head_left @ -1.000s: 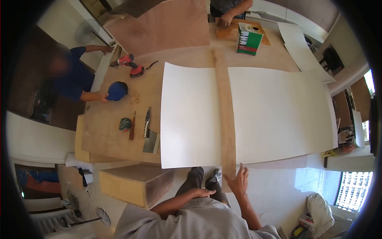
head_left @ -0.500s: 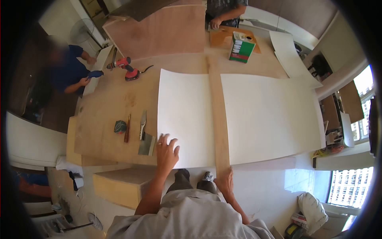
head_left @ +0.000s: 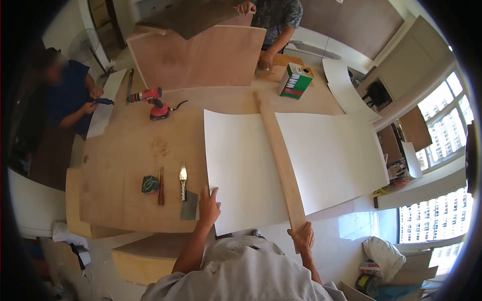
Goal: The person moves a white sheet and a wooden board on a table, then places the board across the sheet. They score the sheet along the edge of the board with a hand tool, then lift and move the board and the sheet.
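Observation:
A large white sheet (head_left: 241, 165) lies on the wooden work table, its near edge reaching past the table's front. Across the sheet runs a long wooden strip (head_left: 280, 155), tilted with its far end to the left. My right hand (head_left: 302, 237) grips the strip's near end. At the sheet's left edge rests my left hand (head_left: 210, 206), fingers apart and stretched out. Left of that hand are a grey scraper plate (head_left: 189, 206), a putty knife (head_left: 183, 180), a thin wooden-handled tool (head_left: 161, 186) and a dark green roundish item (head_left: 149, 184).
A red cordless drill (head_left: 159, 108) stands farther back beside an upright plywood panel (head_left: 201, 60). A green and white can (head_left: 296, 80) is at the far side. One person (head_left: 70, 95) works at the left, another (head_left: 278, 25) behind the panel. A plywood box (head_left: 145, 256) sits below the table's front.
The strip has swung from nearly straight to slanted, its near end moving right with my right hand. My left hand has shifted to the sheet's edge. The view has tilted and shifted.

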